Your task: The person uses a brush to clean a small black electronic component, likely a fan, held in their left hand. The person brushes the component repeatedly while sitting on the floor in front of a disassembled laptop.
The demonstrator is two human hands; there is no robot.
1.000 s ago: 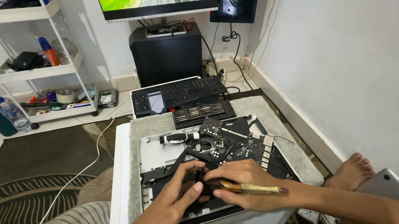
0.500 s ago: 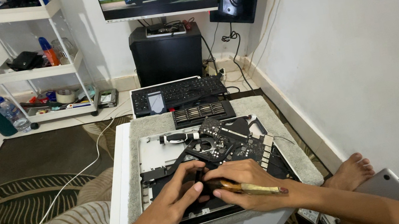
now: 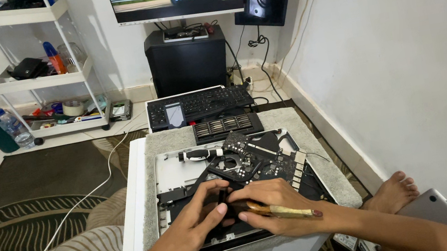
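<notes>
An opened laptop shell [image 3: 183,171] lies on a grey padded low table, its dark circuit board [image 3: 260,164] exposed. My left hand [image 3: 200,220] rests on the near part of the board, thumb and fingers pinching a small black part [image 3: 223,201]. My right hand [image 3: 273,205] touches the same part with its fingertips and also holds a yellowish-brown stick-like tool [image 3: 286,212] that points right. A screwdriver with a black and white handle [image 3: 199,154] lies in the shell's far left corner.
A black bit tray [image 3: 227,126] and a black keyboard [image 3: 199,105] lie beyond the laptop. Behind stand a dark computer tower [image 3: 187,59], a monitor, and a white shelf cart [image 3: 40,77]. A white cable [image 3: 79,201] crosses the patterned rug. My bare foot [image 3: 392,194] rests at right.
Both hands stay on the same spot of the board, almost still. The picture on the monitor has changed.
</notes>
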